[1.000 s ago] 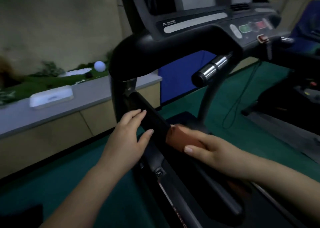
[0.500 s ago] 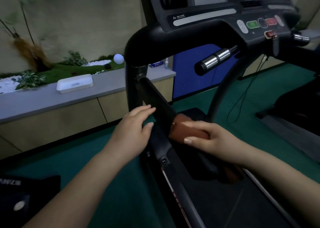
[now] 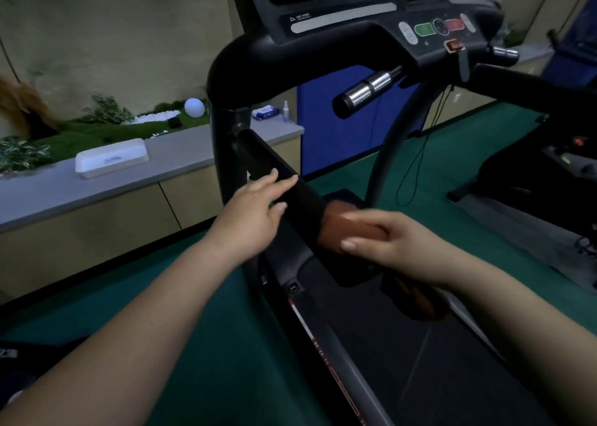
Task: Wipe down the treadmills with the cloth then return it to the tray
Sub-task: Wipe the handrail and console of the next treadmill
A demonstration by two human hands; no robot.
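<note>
On treadmill (image 3: 323, 54) side handrail (image 3: 290, 186): right hand (image 3: 397, 248) gripping brown cloth (image 3: 342, 225) around rail; left hand (image 3: 255, 212) flat, fingers straight, beside it.

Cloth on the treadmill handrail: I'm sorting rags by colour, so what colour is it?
Reddish-brown, plain; the reddish-brown wiping cloth shows in the head view.

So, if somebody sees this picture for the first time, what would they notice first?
Probably the two hands in the middle: the right hand grips a brown cloth around the black handrail of the treadmill, and the left hand rests with straight fingers on the same rail, a little higher. Next, the console above, with its green button and red button.
</note>
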